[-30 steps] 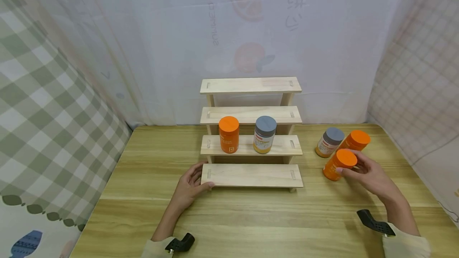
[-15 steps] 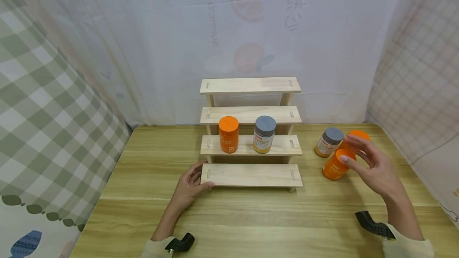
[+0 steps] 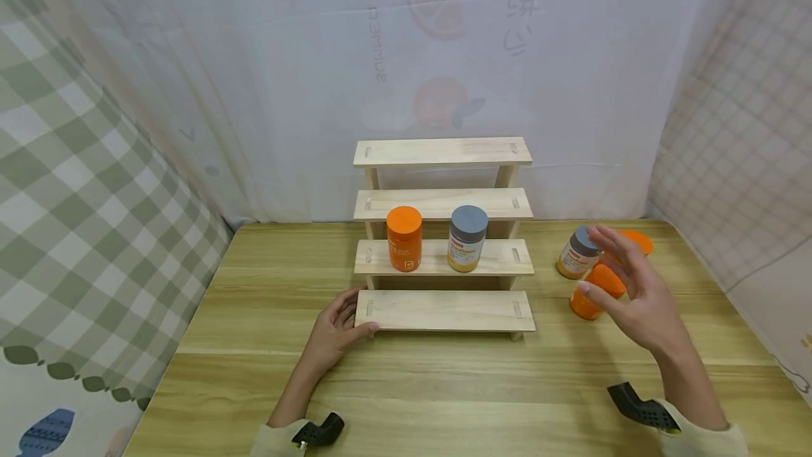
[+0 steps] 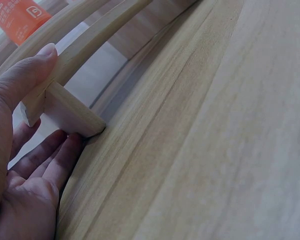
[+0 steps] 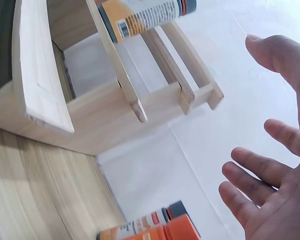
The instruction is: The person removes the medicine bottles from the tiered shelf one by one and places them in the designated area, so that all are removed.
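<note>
My left hand (image 3: 340,330) grips the left end of the lowest step of a wooden stepped shelf (image 3: 444,310). In the left wrist view, the thumb (image 4: 37,67) lies on the board's edge and the fingers reach the side panel. My right hand (image 3: 641,298) is raised with spread fingers and holds nothing. It overlaps an orange jar (image 3: 586,305) and a grey-lidded jar (image 3: 576,261) in the head view. A second orange jar (image 3: 637,240) is mostly hidden behind it. In the right wrist view, the right hand's fingers (image 5: 257,167) show straight and apart.
On the shelf's second step stand an orange jar (image 3: 404,249) and a grey-lidded jar (image 3: 466,249), side by side. The wooden table (image 3: 412,386) meets a white cloth (image 3: 285,90) at the back. Patterned cloth (image 3: 95,161) hangs at the left.
My right hand has let go of the front orange jar, risen, and drifted left over the group, its fingers spreading. The left hand and the shelf have stayed in place.
</note>
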Demonstrator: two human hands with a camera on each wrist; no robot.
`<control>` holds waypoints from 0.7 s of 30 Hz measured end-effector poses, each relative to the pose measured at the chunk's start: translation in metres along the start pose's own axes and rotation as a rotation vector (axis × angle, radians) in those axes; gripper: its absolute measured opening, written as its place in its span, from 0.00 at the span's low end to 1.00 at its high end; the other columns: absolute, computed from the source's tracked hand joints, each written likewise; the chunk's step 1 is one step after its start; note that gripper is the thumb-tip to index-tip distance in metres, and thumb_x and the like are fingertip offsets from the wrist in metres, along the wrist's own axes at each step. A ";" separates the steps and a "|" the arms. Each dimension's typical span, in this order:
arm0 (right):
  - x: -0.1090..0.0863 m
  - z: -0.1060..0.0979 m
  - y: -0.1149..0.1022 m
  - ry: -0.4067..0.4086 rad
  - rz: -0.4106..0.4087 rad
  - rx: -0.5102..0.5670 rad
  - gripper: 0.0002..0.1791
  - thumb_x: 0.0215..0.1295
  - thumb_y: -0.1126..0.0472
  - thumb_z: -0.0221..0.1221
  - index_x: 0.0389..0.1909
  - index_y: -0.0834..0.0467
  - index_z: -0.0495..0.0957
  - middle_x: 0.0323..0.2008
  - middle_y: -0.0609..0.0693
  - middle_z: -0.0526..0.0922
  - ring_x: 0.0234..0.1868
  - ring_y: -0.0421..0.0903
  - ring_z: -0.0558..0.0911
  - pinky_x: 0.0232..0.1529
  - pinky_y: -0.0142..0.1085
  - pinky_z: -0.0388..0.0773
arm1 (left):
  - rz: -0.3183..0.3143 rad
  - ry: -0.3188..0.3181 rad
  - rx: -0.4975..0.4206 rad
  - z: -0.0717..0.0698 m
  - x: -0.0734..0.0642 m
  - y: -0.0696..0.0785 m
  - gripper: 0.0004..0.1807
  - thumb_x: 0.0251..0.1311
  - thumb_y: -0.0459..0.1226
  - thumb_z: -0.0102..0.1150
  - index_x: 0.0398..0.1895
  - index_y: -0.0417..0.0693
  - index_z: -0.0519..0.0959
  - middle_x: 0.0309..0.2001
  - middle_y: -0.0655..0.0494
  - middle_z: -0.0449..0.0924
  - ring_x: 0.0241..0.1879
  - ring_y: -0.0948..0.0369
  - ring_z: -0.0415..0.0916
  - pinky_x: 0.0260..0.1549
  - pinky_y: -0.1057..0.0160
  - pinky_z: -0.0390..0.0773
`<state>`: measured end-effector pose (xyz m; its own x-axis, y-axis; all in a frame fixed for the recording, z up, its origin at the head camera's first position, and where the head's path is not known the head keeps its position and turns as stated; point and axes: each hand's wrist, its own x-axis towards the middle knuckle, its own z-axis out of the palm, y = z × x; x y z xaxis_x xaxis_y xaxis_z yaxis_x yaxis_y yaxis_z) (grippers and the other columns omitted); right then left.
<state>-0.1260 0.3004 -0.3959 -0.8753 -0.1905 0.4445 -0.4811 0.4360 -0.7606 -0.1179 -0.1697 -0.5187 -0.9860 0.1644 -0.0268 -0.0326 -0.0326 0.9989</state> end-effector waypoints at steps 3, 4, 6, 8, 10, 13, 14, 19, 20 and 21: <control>0.001 0.007 -0.002 -0.014 -0.007 0.044 0.49 0.57 0.85 0.62 0.79 0.62 0.56 0.76 0.54 0.66 0.72 0.35 0.68 0.69 0.18 0.64 | -0.005 0.006 -0.003 0.000 0.000 0.001 0.45 0.54 0.31 0.76 0.76 0.46 0.65 0.72 0.42 0.69 0.68 0.56 0.72 0.56 0.68 0.82; 0.001 0.009 -0.003 -0.017 -0.007 0.053 0.49 0.57 0.84 0.62 0.79 0.62 0.56 0.75 0.54 0.66 0.71 0.34 0.69 0.69 0.18 0.64 | -0.009 0.006 -0.005 0.000 -0.001 0.001 0.45 0.54 0.30 0.76 0.76 0.45 0.65 0.72 0.42 0.69 0.69 0.55 0.71 0.56 0.68 0.82; 0.001 0.014 -0.004 -0.023 -0.020 0.100 0.49 0.57 0.85 0.62 0.79 0.62 0.56 0.75 0.54 0.67 0.70 0.35 0.71 0.69 0.18 0.65 | -0.012 0.004 -0.011 0.001 -0.001 0.002 0.45 0.54 0.30 0.76 0.76 0.46 0.65 0.72 0.42 0.68 0.70 0.52 0.70 0.56 0.67 0.83; 0.000 0.019 -0.004 -0.038 -0.036 0.140 0.50 0.57 0.86 0.62 0.79 0.62 0.55 0.75 0.53 0.67 0.71 0.36 0.71 0.69 0.19 0.65 | -0.012 -0.002 -0.014 0.001 0.000 0.000 0.45 0.55 0.30 0.76 0.76 0.46 0.65 0.73 0.42 0.67 0.71 0.50 0.68 0.57 0.67 0.82; 0.001 0.025 -0.006 -0.053 -0.054 0.147 0.50 0.56 0.86 0.62 0.79 0.63 0.55 0.75 0.52 0.68 0.72 0.37 0.71 0.68 0.19 0.66 | -0.013 -0.007 -0.014 0.001 0.000 0.000 0.45 0.55 0.31 0.76 0.76 0.48 0.65 0.73 0.42 0.67 0.72 0.48 0.67 0.57 0.67 0.82; 0.002 0.035 -0.009 -0.079 -0.066 0.132 0.50 0.57 0.84 0.62 0.80 0.61 0.55 0.75 0.51 0.68 0.73 0.37 0.70 0.69 0.20 0.66 | -0.012 -0.007 -0.009 0.000 0.000 0.000 0.45 0.55 0.31 0.76 0.76 0.49 0.65 0.73 0.43 0.67 0.72 0.48 0.67 0.56 0.67 0.82; 0.003 0.038 -0.010 -0.084 -0.066 0.119 0.50 0.58 0.83 0.63 0.80 0.60 0.55 0.75 0.51 0.68 0.73 0.36 0.70 0.69 0.19 0.66 | -0.011 -0.007 -0.010 0.000 0.000 0.000 0.45 0.55 0.31 0.76 0.76 0.50 0.65 0.73 0.43 0.67 0.72 0.48 0.68 0.56 0.67 0.83; 0.012 0.052 -0.013 -0.118 -0.052 0.139 0.49 0.60 0.81 0.64 0.80 0.57 0.55 0.75 0.52 0.68 0.73 0.38 0.70 0.70 0.21 0.65 | -0.003 -0.006 -0.015 0.000 0.000 0.000 0.44 0.55 0.32 0.76 0.76 0.51 0.66 0.73 0.42 0.67 0.71 0.50 0.69 0.54 0.67 0.84; 0.014 0.055 -0.013 -0.124 -0.050 0.147 0.49 0.60 0.80 0.64 0.80 0.57 0.55 0.75 0.52 0.68 0.73 0.38 0.70 0.70 0.21 0.65 | -0.003 -0.005 -0.014 0.000 0.000 0.000 0.44 0.55 0.32 0.76 0.76 0.51 0.66 0.73 0.42 0.67 0.71 0.50 0.69 0.54 0.67 0.84; 0.016 0.057 -0.014 -0.131 -0.046 0.158 0.49 0.60 0.80 0.64 0.80 0.58 0.55 0.75 0.52 0.68 0.73 0.39 0.70 0.70 0.21 0.66 | -0.004 -0.005 -0.012 0.000 -0.001 0.000 0.44 0.55 0.32 0.76 0.75 0.51 0.66 0.73 0.42 0.67 0.71 0.51 0.69 0.55 0.67 0.83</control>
<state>-0.1363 0.2414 -0.4051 -0.8460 -0.3243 0.4232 -0.5137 0.2829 -0.8100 -0.1173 -0.1697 -0.5187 -0.9851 0.1696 -0.0302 -0.0381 -0.0434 0.9983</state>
